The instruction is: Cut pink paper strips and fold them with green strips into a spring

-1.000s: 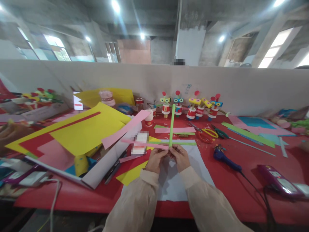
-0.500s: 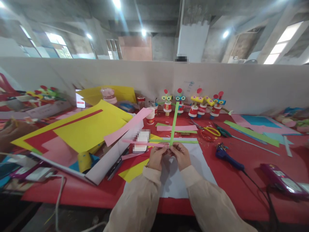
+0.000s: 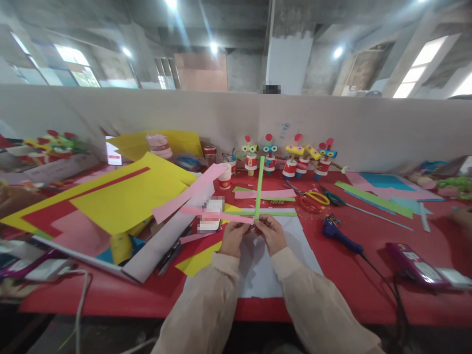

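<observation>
Above a white sheet of paper point(image 3: 295, 250), my two hands meet where two paper strips cross at a corner. My left hand point(image 3: 235, 238) is closed, pinching the end of a pink paper strip point(image 3: 217, 214) that stretches out to the left. Fingers of my right hand point(image 3: 272, 234) are closed on the lower end of a green paper strip point(image 3: 260, 187), which points away from me. The exact joint between the strips is partly hidden by my fingertips. Another green strip point(image 3: 283, 214) lies across the sheet's far edge.
Paper-cup figures point(image 3: 290, 168) stand along the back partition. Scissors point(image 3: 313, 199), pliers point(image 3: 334, 196) and a blue glue gun point(image 3: 341, 236) lie to the right, a purple device point(image 3: 416, 265) beyond. Yellow paper point(image 3: 129, 201) is piled in a white box at left. Another person's hand point(image 3: 462, 220) shows at the right edge.
The view has turned slightly right, so everything sits further left. Another person's hand has come in at the right edge. My hands keep their grip on the strips, almost unmoved.
</observation>
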The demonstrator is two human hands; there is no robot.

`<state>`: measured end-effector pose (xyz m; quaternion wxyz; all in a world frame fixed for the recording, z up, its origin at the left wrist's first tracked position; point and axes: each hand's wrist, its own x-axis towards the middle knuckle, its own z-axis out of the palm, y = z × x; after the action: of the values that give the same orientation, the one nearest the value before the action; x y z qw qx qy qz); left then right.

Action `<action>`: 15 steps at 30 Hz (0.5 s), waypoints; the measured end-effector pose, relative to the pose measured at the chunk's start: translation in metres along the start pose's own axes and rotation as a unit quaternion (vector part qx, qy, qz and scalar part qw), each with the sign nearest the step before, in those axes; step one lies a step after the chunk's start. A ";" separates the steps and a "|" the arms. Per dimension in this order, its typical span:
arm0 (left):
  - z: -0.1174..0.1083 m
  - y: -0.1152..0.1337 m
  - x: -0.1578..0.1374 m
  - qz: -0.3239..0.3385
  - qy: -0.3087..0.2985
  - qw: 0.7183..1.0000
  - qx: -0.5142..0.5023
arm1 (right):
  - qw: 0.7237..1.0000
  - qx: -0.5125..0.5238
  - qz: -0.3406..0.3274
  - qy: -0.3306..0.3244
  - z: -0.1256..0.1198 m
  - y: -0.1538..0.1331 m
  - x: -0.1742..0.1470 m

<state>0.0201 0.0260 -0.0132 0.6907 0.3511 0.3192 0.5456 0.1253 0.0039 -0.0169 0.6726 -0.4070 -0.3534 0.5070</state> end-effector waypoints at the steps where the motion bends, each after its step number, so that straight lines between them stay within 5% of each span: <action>1: -0.001 -0.001 0.001 -0.003 -0.002 1.000 0.002 | 1.000 -0.007 -0.004 -0.003 0.000 0.001 0.000; 15: -0.008 -0.001 0.005 -0.008 -0.025 0.998 0.050 | 0.984 -0.156 -0.080 -0.014 -0.003 0.002 -0.003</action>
<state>0.0148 0.0318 -0.0184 0.6848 0.3958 0.3314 0.5143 0.1266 0.0010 -0.0199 0.6343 -0.4702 -0.4688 0.3961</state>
